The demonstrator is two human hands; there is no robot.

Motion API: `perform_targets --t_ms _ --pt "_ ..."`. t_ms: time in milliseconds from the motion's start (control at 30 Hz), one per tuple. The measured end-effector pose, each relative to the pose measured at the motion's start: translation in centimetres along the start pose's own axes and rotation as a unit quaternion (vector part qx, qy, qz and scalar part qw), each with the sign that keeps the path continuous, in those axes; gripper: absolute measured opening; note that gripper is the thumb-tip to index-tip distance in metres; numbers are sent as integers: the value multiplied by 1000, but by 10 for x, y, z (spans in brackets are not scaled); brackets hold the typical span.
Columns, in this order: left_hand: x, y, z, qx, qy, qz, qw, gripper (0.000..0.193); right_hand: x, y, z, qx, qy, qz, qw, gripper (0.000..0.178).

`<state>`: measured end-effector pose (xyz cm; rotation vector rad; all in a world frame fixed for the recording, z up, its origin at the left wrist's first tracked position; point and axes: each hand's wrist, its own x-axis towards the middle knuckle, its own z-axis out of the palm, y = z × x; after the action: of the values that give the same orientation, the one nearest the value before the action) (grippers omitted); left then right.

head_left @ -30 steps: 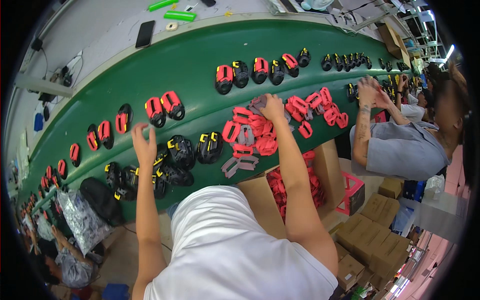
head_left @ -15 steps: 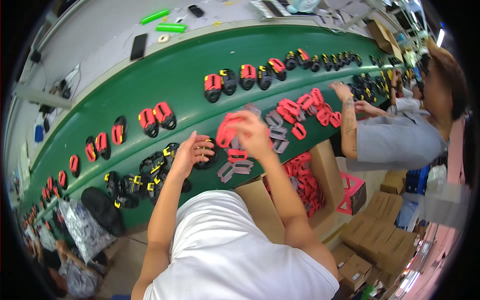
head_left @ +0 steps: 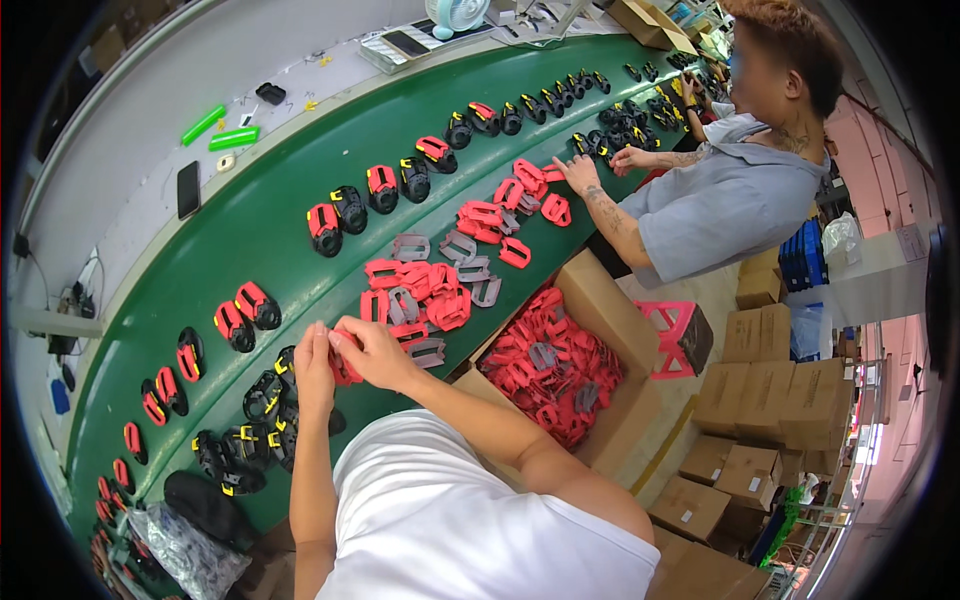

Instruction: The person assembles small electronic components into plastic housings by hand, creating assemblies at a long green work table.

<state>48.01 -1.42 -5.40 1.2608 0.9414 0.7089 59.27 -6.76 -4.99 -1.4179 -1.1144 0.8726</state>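
Separation between the left hand (head_left: pixel 317 368) and right hand (head_left: pixel 372 352) has closed since half a second earlier. The right hand is clamped on a red part (head_left: pixel 346 370), located between both hands, near black assemblies (head_left: pixel 264 397). Left grip is hidden and indeterminable. Handling now appears two-handed.

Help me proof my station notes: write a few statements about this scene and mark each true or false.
1. The left hand and right hand are close together at a red plastic piece. True.
2. The open cardboard box holds only black parts. False: it holds mostly red frames, with some grey ones.
3. Two bright green cylinders lie on the pale ledge. True.
4. The co-worker's shirt is bright yellow. False: it is greyish blue.
5. Several black shells with yellow clips lie left of the left hand. True.
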Motion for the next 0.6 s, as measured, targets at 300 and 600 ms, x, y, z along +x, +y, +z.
perform_targets --t_ms 300,600 --pt "-26 22 1 -108 47 84 989 25 -2 -44 17 -60 60 -87 993 20" --pt "-39 34 -6 -154 30 77 985 24 -14 -44 31 -52 90 -167 980 19"
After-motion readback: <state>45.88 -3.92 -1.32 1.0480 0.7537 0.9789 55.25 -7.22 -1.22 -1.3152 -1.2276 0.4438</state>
